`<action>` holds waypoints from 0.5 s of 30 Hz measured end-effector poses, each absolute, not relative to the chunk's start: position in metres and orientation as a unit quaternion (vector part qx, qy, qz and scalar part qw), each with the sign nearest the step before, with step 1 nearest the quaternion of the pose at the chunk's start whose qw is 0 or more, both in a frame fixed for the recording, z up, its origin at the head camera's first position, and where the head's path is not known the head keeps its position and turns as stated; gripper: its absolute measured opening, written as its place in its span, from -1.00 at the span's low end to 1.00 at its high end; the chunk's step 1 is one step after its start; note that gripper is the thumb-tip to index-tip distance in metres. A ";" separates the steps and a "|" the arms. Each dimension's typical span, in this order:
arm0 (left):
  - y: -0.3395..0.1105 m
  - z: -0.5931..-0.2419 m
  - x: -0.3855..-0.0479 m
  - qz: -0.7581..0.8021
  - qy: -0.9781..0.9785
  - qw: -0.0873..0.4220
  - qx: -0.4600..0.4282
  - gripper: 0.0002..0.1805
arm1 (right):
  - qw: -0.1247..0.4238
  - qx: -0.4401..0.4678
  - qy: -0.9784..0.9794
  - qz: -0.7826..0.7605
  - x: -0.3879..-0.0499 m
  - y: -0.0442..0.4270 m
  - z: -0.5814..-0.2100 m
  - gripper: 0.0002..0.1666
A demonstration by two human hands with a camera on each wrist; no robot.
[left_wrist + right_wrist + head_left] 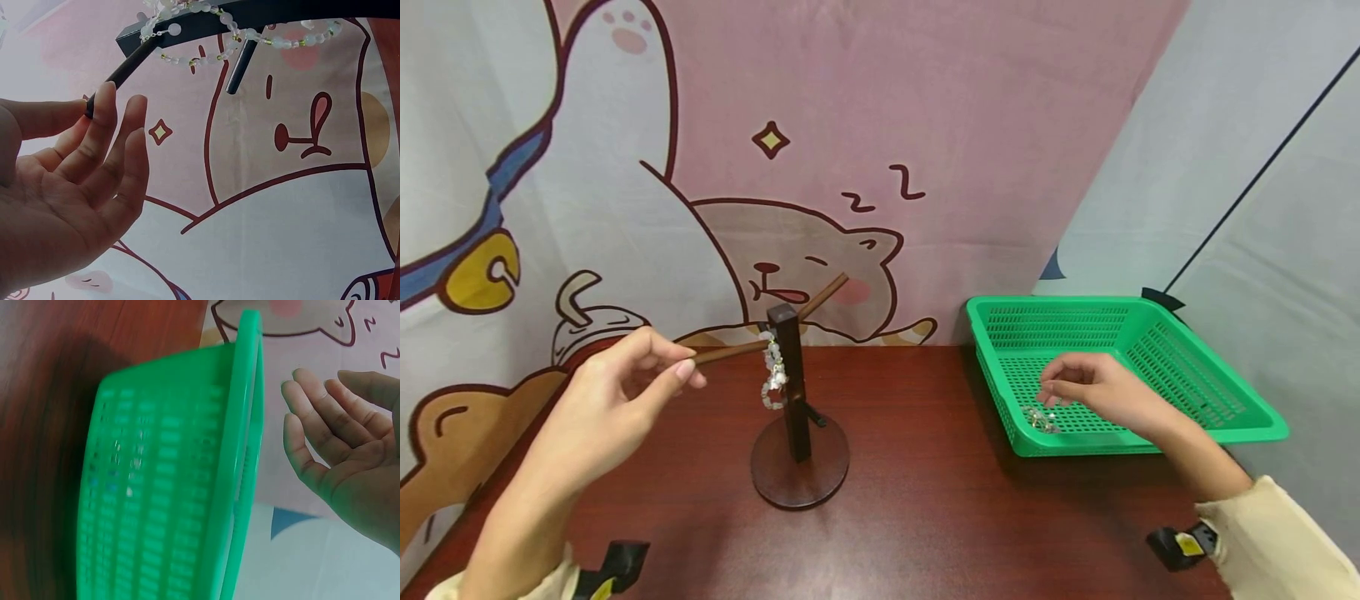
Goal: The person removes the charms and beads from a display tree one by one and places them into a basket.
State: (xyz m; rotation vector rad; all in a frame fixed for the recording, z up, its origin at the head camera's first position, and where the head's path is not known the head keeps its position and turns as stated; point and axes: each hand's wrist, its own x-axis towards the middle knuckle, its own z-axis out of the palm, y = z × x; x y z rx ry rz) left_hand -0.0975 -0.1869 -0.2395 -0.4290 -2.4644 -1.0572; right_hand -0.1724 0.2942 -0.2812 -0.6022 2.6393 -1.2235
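A dark wooden jewelry stand (795, 425) has a round base, an upright post and thin arms near its top. My left hand (613, 400) pinches the tip of the left wooden arm (730, 353) between thumb and fingers. Bracelets of pale beads (773, 375) hang on that arm beside the post; the left wrist view also shows beads (294, 42) around the other arm (242, 67). Over the green basket (1000, 400), my right hand (1101, 390) is held with loosely bent fingers and nothing visible in them. Small shiny beaded jewelry (1041, 420) lies below it in the basket.
The stand and basket are on a reddish-brown wooden table (910, 500), the basket to the right. A cloth backdrop (985, 150) with cartoon animals rises behind them. A small black rod (815, 415) sticks out low on the post.
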 end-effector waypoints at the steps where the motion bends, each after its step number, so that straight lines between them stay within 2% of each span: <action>1: -0.187 -0.239 -0.097 -0.381 -0.887 0.211 -0.154 -0.98 | 0.088 -0.204 0.883 -0.413 -0.174 0.291 -0.282 -0.81; 8: -0.187 -0.240 -0.097 -0.381 -0.887 0.212 -0.152 -0.93 | 0.119 -0.222 0.863 -0.438 -0.182 0.265 -0.287 -0.77; 15: -0.187 -0.241 -0.098 -0.382 -0.886 0.214 -0.149 -0.92 | 0.128 -0.244 0.859 -0.432 -0.188 0.242 -0.286 -0.84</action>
